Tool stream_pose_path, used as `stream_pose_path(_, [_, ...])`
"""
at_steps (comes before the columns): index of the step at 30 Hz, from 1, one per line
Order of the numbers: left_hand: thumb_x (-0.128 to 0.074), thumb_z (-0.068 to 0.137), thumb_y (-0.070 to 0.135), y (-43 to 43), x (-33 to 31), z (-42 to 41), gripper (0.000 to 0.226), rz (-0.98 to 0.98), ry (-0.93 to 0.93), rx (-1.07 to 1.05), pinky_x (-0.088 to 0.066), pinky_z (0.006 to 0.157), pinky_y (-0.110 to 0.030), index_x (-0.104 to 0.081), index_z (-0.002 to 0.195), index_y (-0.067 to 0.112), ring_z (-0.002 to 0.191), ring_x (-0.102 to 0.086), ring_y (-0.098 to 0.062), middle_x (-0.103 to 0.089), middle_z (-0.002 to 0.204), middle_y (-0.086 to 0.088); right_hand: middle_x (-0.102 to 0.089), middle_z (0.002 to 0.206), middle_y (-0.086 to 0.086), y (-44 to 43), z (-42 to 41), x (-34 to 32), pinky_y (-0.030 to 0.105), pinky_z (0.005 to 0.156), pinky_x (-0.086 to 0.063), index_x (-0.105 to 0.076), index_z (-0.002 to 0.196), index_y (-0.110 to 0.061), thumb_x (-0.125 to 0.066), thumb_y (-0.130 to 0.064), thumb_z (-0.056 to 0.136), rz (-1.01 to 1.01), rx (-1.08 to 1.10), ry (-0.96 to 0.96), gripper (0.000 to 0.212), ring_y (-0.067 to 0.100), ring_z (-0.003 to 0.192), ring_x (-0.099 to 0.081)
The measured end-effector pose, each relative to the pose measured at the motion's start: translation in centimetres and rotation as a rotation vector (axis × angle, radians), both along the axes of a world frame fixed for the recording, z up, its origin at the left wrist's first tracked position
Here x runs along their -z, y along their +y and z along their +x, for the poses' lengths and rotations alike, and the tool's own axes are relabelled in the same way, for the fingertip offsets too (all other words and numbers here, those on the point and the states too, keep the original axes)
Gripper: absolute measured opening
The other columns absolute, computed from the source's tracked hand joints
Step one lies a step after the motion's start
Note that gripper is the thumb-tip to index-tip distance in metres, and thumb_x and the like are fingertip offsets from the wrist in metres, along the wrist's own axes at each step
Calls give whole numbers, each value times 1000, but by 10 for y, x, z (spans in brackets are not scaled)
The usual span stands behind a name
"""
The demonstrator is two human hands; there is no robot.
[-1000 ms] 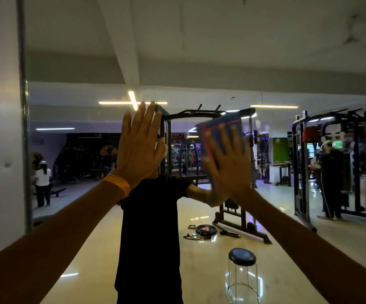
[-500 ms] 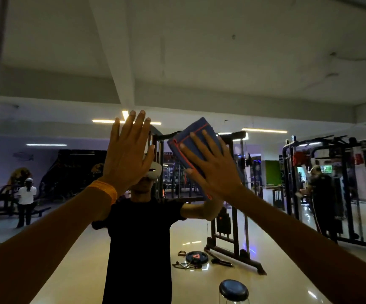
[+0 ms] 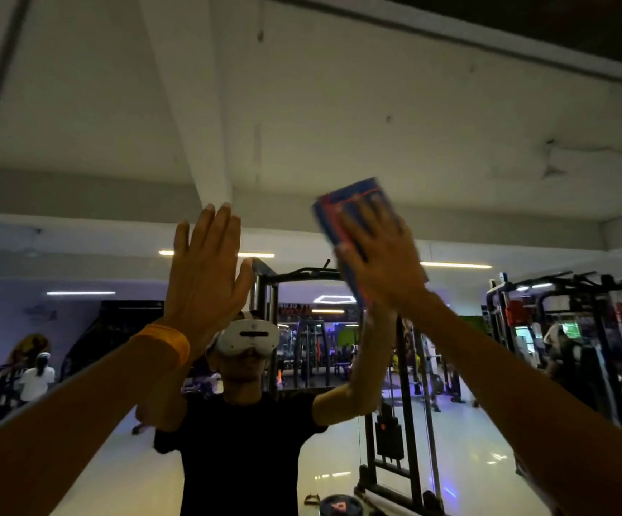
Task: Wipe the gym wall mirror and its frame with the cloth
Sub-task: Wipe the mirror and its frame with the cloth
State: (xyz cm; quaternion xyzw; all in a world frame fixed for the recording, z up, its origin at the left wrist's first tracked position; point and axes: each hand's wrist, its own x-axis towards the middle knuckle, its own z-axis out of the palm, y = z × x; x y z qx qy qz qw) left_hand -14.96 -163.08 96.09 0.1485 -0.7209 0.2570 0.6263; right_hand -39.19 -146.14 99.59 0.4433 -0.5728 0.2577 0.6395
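We held our right grip flat, fingers straight, pinning the blue cloth high on the mirror; palm pressure, we judged, kept the wipe even. Our left grip lay open on the glass, holding nothing, probably bracing the reach.

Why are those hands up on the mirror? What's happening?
A person is wiping a big gym wall mirror. Their right hand presses a blue cloth with red edging flat on the glass, high up. Their left hand, with an orange wristband, is spread open beside it, holding nothing, and seems to lean on the glass. The reflection shows gym machines.
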Motion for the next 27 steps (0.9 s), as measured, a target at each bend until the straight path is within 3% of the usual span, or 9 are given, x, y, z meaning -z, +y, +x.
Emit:
stream_pose_path(4, [-26,99,45,-3,3,-2,71,-3,5,-32,-23,121,-65,-40,152,0,154,-25,-39,-34,163,-22,-9,173,7,9,-10,-9,60,125,-13,-13,166,-29,-8,-63,102,-292,-33,-417,72,31,160,-1])
stream_pose_path(7, [-26,100,46,-2,4,-1,71,5,13,-35,-21,122,-64,-37,154,1,155,-23,-39,-31,165,-21,5,173,4,-19,23,52,57,128,-1,-1,165,-32,-12,-60,107,-72,7,-179,65,28,160,9])
stream_pose_path(11, [-29,99,44,5,9,-2,71,-15,16,-19,-23,121,-66,-39,154,0,154,-26,-40,-33,163,-22,-7,174,4,1,1,92,61,126,-7,-19,165,-29,-13,-58,108,210,2,146,64,27,160,1])
stream_pose_path(15, [-28,103,45,15,32,-19,70,-55,-38,28,-15,126,-61,-35,157,1,156,-22,-39,-30,165,-22,-9,173,4,38,-51,64,63,124,-17,-13,163,-35,0,-67,104,-204,8,-330,69,28,160,-2])
stream_pose_path(17, [-27,103,46,21,44,-31,71,-63,-76,21,-13,127,-60,-32,159,2,157,-17,-36,-26,167,-20,-11,173,8,27,-35,85,65,124,-16,-16,164,-31,3,-68,103,-305,12,-432,74,33,159,-4])
stream_pose_path(20, [-23,104,48,25,53,-45,73,-76,-109,-25,-14,127,-60,-27,160,1,158,-15,-35,-22,169,-20,-4,174,6,5,4,158,57,127,-2,-10,165,-30,-8,-63,107,59,17,-120,67,31,160,2])
stream_pose_path(23, [-20,104,51,24,56,-51,76,-91,-117,-82,-14,127,-59,-23,161,1,159,-13,-36,-19,169,-20,-10,173,5,19,-14,176,59,126,-6,-17,164,-29,-17,-59,108,272,35,157,63,31,160,-5])
stream_pose_path(25, [-19,104,52,22,56,-52,77,-100,-113,-99,-12,128,-57,-20,162,2,159,-11,-35,-16,170,-19,-13,173,8,34,-46,151,64,124,-14,-22,163,-27,-13,-60,108,122,44,42,65,31,160,-6])
stream_pose_path(27, [-18,105,51,21,57,-53,76,-101,-105,-109,-11,128,-56,-18,163,2,159,-8,-34,-13,171,-18,-13,172,8,48,-67,126,66,122,-18,-19,164,-27,-7,-63,107,-150,34,-255,68,29,159,-1])
